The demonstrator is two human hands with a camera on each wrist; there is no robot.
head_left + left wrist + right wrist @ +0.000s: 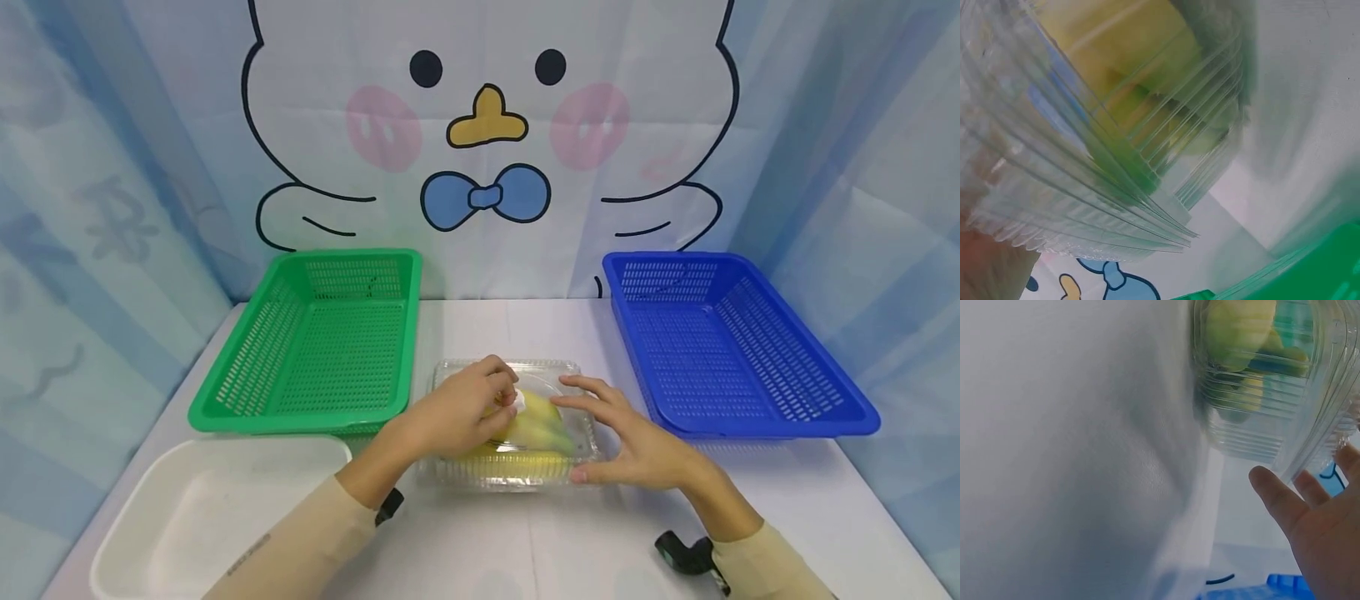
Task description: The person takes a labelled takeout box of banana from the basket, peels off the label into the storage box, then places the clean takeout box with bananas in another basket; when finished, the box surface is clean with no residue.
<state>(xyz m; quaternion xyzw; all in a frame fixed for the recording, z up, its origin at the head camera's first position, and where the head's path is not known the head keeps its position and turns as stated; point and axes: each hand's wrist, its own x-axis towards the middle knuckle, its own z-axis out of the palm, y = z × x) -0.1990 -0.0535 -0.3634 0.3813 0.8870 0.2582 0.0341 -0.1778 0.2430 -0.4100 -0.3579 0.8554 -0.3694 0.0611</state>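
Note:
A clear plastic clamshell box [570,425] stands closed on the table between the hands, with yellow-green fruit [536,429] inside. Over the left part of its lid, my left hand [468,404] has its fingers curled, with a small white sticker-like piece [519,402] between thumb and fingertips. My right hand [637,437] spreads its fingers at the box's right side, thumb near the front corner and fingertips over the lid. In the right wrist view the thumb [1272,490] lies close to the ribbed rim. The left wrist view shows the box's ribbed wall [1166,137], with the left fingers mostly hidden.
A green basket [300,422] stands at the back left and a blue basket [757,425] at the back right. At the front left lies a white tray [322,450], partly under the left forearm. A printed curtain [487,267] hangs behind the table.

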